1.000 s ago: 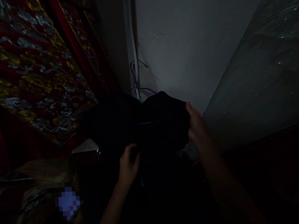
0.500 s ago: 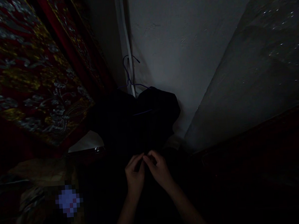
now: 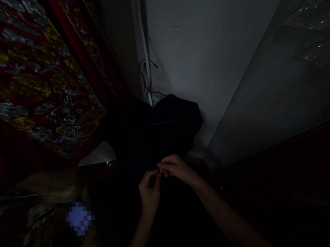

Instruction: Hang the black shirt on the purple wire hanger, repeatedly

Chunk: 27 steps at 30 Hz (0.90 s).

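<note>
A black garment [image 3: 178, 115] hangs in front of me on a thin purple wire hanger [image 3: 145, 88]. At the garment's lower middle, my left hand [image 3: 149, 188] is closed, thumb and forefinger pinching what looks like its dark cloth. My right hand [image 3: 178, 167] reaches in from the right with its fingers bent together. Its fingertips meet those of my left hand. Whatever lies between the right fingertips is too small and dark to make out. Much of the garment's lower part merges with the shadow.
Red cloth with gold and silver embroidery [image 3: 38, 83] hangs at the left. Behind the hanger, a pale strap [image 3: 145, 46] runs down the grey wall [image 3: 193, 42]. Clear plastic sheeting [image 3: 299, 72] covers the right side. A crumpled tan cloth [image 3: 53, 186] lies at lower left, near a blurred patch.
My right hand has risen slightly and turned, its fingers now pointing left across my left fingertips. My left hand keeps its pinch. The view has shifted a little.
</note>
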Each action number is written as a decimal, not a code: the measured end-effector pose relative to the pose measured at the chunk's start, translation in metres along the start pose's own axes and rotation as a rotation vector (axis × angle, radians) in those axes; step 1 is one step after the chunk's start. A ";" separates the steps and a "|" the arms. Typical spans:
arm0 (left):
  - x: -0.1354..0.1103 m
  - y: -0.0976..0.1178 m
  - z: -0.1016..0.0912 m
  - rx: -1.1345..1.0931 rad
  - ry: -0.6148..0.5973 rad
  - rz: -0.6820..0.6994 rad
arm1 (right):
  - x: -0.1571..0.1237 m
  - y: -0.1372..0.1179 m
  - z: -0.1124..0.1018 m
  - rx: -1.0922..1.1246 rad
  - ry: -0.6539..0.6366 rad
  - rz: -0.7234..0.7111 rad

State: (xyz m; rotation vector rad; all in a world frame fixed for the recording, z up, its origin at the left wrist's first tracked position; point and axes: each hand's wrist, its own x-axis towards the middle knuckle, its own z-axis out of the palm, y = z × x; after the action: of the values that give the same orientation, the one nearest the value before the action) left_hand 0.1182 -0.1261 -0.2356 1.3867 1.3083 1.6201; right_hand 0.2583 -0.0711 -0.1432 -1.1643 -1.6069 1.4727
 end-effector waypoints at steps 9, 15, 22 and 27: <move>0.034 -0.009 0.007 0.226 -0.223 0.118 | 0.056 -0.139 -0.039 0.247 0.323 -0.290; 0.128 0.089 -0.012 0.265 -0.247 0.473 | 0.039 -0.141 -0.035 0.116 0.278 -0.427; 0.174 0.170 -0.006 0.445 -0.149 0.793 | 0.040 -0.128 -0.039 -0.097 0.307 -0.605; 0.166 0.172 -0.007 0.410 0.023 0.781 | 0.059 -0.091 -0.026 -0.115 0.345 -0.593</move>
State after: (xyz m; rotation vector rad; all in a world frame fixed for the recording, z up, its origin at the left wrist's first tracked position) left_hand 0.0933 -0.0305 -0.0174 2.3455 1.2255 1.8992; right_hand 0.2428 -0.0044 -0.0553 -0.8360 -1.6151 0.7658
